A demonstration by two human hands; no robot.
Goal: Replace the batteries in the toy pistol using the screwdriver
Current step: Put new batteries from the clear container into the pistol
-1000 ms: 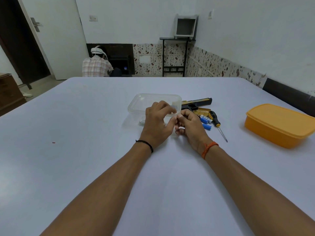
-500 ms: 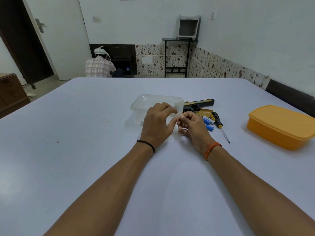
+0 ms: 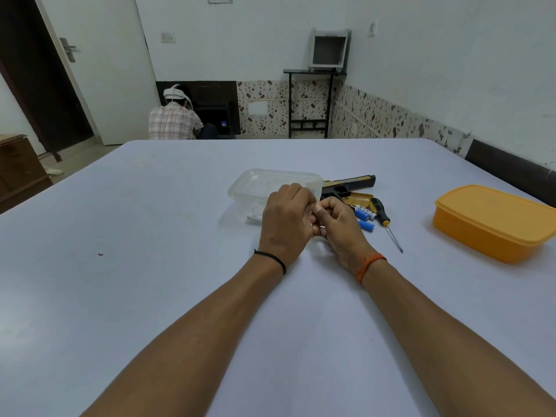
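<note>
Your left hand (image 3: pixel 284 218) and right hand (image 3: pixel 337 219) meet, fingers curled together around something too small to identify. If it slips, it could roll among the blue batteries (image 3: pixel 364 216) beside the toy pistol (image 3: pixel 346 188), right of your hands.

A single head-worn wide-angle view looks forward and down from the near edge of the worktop (image 3: pixel 150 266). Both forearms reach away from the lens, the hands meeting mid-worktop, fairly close. Beyond the worktop's far edge stand the room's walls.
</note>
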